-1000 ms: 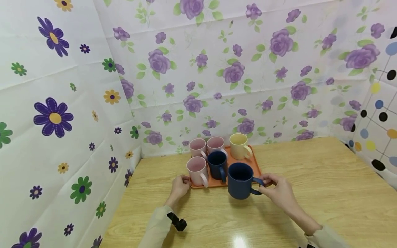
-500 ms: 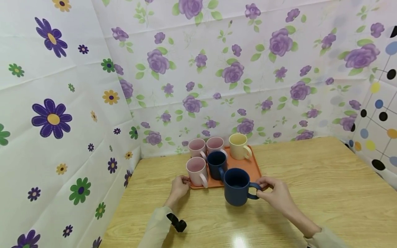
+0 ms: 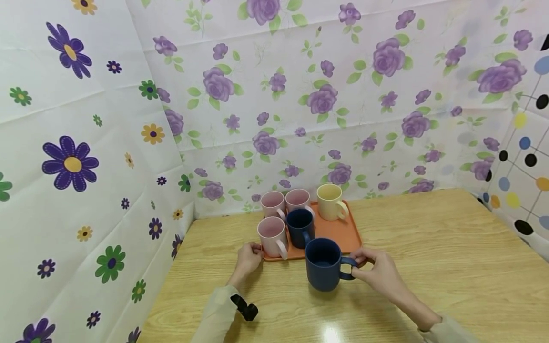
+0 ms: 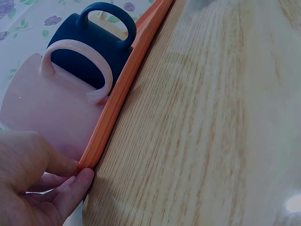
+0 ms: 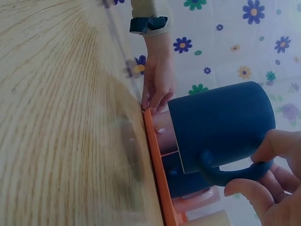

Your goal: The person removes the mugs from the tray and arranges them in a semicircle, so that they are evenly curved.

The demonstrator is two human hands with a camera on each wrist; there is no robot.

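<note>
Because the right hand (image 3: 379,271) pinches the navy mug (image 3: 322,269) only by its handle (image 3: 346,260), above the table (image 3: 437,238) and just in front of the orange tray (image 3: 340,233), the mug could tip and knock the second navy mug (image 3: 300,229). The left hand (image 3: 249,258) (pinching the tray's near left corner) might, with a tug, jostle the nearest pink mug (image 3: 271,239).

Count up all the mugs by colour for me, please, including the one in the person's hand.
Pink mugs: 3
Dark blue mugs: 2, one of them held by its handle
Yellow mug: 1
Total: 6 mugs
</note>
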